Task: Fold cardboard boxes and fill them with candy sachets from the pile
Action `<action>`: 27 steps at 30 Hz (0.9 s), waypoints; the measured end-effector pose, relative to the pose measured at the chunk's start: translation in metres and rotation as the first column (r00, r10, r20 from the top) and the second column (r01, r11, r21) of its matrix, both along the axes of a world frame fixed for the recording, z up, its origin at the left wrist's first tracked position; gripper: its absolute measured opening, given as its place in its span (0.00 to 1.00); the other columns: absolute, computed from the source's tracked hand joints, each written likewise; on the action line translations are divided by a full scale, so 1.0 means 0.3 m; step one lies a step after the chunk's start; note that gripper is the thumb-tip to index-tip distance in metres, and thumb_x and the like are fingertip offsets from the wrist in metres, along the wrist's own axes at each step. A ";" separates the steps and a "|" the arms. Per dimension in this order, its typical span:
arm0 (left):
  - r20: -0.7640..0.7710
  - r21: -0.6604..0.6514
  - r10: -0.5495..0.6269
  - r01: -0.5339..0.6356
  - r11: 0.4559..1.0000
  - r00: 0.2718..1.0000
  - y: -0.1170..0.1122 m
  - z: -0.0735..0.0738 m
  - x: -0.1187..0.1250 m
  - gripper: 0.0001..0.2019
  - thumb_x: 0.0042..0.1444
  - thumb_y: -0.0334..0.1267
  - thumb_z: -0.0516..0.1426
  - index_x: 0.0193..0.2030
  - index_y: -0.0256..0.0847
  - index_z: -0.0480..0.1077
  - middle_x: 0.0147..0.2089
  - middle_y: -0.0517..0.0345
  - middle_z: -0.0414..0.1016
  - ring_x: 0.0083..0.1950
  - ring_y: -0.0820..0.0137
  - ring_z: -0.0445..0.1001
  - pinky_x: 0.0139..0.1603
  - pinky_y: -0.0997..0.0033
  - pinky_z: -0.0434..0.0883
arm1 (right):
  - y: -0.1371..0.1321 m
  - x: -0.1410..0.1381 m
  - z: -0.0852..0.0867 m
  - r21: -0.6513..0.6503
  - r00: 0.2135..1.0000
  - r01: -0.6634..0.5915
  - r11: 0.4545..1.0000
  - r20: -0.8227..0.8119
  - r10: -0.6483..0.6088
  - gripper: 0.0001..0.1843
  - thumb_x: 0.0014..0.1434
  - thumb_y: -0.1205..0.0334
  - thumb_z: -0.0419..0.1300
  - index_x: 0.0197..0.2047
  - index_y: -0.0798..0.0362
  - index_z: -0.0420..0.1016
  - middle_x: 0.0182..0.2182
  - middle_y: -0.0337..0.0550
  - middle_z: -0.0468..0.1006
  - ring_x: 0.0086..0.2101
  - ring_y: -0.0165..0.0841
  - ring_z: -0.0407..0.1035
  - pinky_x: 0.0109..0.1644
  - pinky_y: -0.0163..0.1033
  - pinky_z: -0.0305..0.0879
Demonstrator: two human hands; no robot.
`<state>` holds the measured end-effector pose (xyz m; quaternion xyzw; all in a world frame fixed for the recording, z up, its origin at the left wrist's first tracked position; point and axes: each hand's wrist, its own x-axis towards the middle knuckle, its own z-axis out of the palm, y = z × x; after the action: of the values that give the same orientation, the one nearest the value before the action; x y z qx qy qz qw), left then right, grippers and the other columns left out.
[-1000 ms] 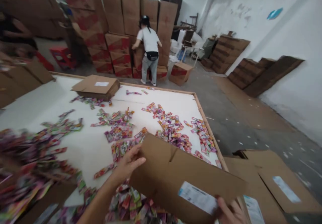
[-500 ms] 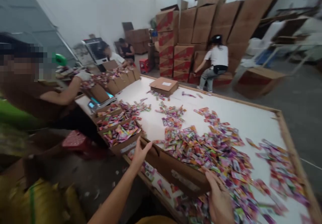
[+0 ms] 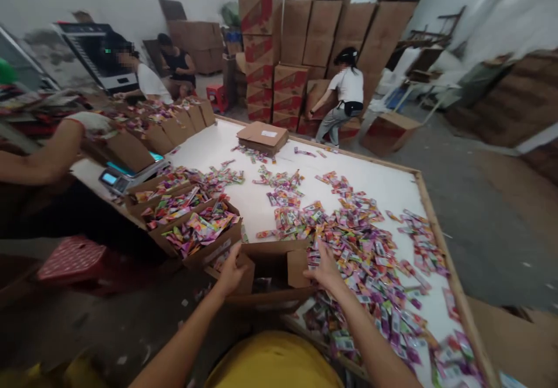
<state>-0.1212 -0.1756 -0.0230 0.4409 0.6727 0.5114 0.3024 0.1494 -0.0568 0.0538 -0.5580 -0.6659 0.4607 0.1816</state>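
Observation:
An open cardboard box (image 3: 270,266) stands at the near edge of the white table (image 3: 392,187), right in front of me. My left hand (image 3: 230,272) grips its left flap with the fingers curled round the cardboard. On the box's right side my right hand (image 3: 323,267) holds the right flap, beside a wide heap of colourful sachets (image 3: 361,248).
Several boxes filled with sachets (image 3: 196,231) line the table's left edge beside a scale (image 3: 126,176). A person's gloved arm (image 3: 56,144) reaches in from the left. A flat carton (image 3: 263,136) lies at the far side. Stacked cartons (image 3: 305,45) and other people stand behind. A red stool (image 3: 72,258) sits low left.
The view swung left and then settled. The cardboard box has come down upright at the table's edge, and my hands have shifted onto its two side flaps.

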 end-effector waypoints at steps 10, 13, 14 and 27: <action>0.199 0.232 -0.038 -0.009 0.973 0.979 0.025 -0.003 -0.026 0.04 0.43 0.29 0.57 0.22 0.40 0.69 0.32 0.57 0.78 0.38 0.66 0.76 0.48 0.60 0.72 | -0.217 -0.107 0.125 0.412 0.829 -0.517 0.751 0.459 0.319 0.65 0.37 0.33 0.71 0.72 0.49 0.50 0.66 0.57 0.59 0.64 0.53 0.48 0.68 0.61 0.36; 0.192 0.227 -0.145 0.100 0.969 0.971 0.037 0.003 -0.061 0.04 0.42 0.28 0.55 0.22 0.40 0.70 0.31 0.56 0.78 0.38 0.64 0.76 0.49 0.58 0.72 | -0.187 -0.119 0.104 0.379 0.858 -0.474 0.795 0.400 0.321 0.58 0.41 0.30 0.67 0.69 0.50 0.57 0.64 0.55 0.64 0.63 0.51 0.53 0.69 0.59 0.35; 0.181 0.219 -0.183 0.142 0.965 0.966 0.040 0.008 -0.076 0.05 0.41 0.28 0.55 0.22 0.41 0.71 0.31 0.56 0.78 0.39 0.64 0.76 0.49 0.57 0.72 | -0.171 -0.123 0.103 0.350 0.861 -0.469 0.811 0.386 0.331 0.54 0.43 0.31 0.67 0.67 0.49 0.62 0.60 0.53 0.69 0.61 0.49 0.58 0.68 0.59 0.37; -0.250 -0.398 -0.788 0.682 0.613 0.563 -0.004 0.328 -0.040 0.33 0.44 0.56 0.66 0.57 0.50 0.70 0.58 0.48 0.64 0.59 0.52 0.65 0.60 0.52 0.64 | -0.109 -0.158 0.118 -0.256 0.714 -0.659 0.707 0.085 0.695 0.19 0.52 0.45 0.66 0.34 0.53 0.83 0.23 0.34 0.75 0.25 0.27 0.62 0.29 0.33 0.53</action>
<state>-0.1331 -0.1769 0.0755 0.7342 0.5308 0.1430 0.3983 0.1018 -0.0894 0.0892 -0.3275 -0.7858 0.5109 -0.1191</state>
